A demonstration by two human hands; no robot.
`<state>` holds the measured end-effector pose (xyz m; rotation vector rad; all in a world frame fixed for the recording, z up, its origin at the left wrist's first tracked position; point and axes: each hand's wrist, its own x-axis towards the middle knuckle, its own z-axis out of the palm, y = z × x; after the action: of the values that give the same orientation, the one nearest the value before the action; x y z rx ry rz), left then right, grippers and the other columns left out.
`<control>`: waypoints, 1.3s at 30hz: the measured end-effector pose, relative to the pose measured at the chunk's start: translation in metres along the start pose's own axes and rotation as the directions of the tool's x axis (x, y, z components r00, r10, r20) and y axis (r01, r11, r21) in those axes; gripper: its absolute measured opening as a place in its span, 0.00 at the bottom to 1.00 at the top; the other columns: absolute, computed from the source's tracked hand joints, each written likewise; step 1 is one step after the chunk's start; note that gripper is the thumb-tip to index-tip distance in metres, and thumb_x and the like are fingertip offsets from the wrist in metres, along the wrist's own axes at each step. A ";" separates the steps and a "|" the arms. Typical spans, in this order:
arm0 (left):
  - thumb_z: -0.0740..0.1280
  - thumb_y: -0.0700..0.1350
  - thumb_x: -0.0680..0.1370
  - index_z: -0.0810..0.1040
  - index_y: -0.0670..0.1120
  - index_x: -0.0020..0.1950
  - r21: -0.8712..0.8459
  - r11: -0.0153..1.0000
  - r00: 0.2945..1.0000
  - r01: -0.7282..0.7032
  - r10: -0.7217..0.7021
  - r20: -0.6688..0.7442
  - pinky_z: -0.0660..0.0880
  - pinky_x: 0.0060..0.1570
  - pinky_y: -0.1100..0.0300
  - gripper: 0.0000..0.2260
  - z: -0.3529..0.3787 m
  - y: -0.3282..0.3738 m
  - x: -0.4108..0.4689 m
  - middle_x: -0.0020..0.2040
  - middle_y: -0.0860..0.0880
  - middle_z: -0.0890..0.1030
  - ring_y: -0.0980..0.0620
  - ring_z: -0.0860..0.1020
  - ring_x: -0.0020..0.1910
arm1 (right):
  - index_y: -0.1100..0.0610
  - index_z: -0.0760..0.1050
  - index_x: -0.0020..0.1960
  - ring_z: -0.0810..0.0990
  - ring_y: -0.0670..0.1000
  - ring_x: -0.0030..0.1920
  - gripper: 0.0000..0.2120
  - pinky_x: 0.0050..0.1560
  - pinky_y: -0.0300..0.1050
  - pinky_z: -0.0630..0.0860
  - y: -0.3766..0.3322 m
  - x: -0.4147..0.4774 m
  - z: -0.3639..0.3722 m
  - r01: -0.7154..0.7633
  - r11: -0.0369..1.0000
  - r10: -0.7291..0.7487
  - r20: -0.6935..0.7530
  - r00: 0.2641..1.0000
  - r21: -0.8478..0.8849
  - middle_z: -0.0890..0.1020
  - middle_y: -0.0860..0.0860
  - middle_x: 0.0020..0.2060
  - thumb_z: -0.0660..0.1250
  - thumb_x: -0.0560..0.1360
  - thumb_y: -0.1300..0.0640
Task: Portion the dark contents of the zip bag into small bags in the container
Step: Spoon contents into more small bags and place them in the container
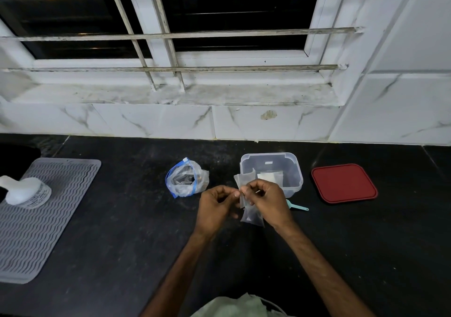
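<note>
left hand [216, 203] and right hand [264, 198] pinch a small bag [252, 216] just before the container [296, 170], zip bag [186, 178] left of it, nearer the left hand.

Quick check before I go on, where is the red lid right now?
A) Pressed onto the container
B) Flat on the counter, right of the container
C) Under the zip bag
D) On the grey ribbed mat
B: the red lid lies flat on the dark counter, to the right of the open container and apart from it.
</note>
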<state>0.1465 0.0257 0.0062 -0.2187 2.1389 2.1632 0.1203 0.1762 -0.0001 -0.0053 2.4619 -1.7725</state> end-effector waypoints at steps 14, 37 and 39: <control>0.65 0.37 0.79 0.78 0.45 0.46 0.198 0.977 0.995 -0.083 0.090 -0.029 0.80 0.32 0.55 0.05 0.001 -0.004 0.002 0.38 0.48 0.82 0.53 0.81 0.34 | 0.52 0.82 0.45 0.82 0.42 0.40 0.04 0.47 0.45 0.81 -0.010 -0.002 -0.004 0.109 0.973 -0.108 0.018 0.994 -0.204 0.84 0.43 0.38 0.72 0.73 0.52; 0.64 0.50 0.80 0.78 0.52 0.51 0.621 0.783 0.976 0.037 0.105 -0.190 0.73 0.44 0.62 0.05 -0.010 -0.008 0.011 0.45 0.57 0.81 0.61 0.78 0.43 | 0.50 0.75 0.43 0.80 0.48 0.38 0.08 0.39 0.44 0.76 -0.015 0.002 -0.012 0.043 0.762 -0.121 -0.077 0.990 -0.647 0.82 0.46 0.37 0.63 0.76 0.48; 0.64 0.50 0.80 0.78 0.50 0.51 0.605 0.794 0.973 0.052 0.096 -0.209 0.73 0.45 0.60 0.06 -0.006 -0.004 0.013 0.46 0.56 0.82 0.59 0.79 0.44 | 0.51 0.74 0.44 0.80 0.49 0.39 0.08 0.38 0.44 0.76 -0.017 0.002 -0.012 0.033 0.733 -0.122 -0.084 0.989 -0.680 0.82 0.46 0.38 0.63 0.76 0.47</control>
<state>0.1346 0.0193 -0.0001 -0.4024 2.8436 1.3832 0.1163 0.1823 0.0197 -0.0608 3.0888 -0.7979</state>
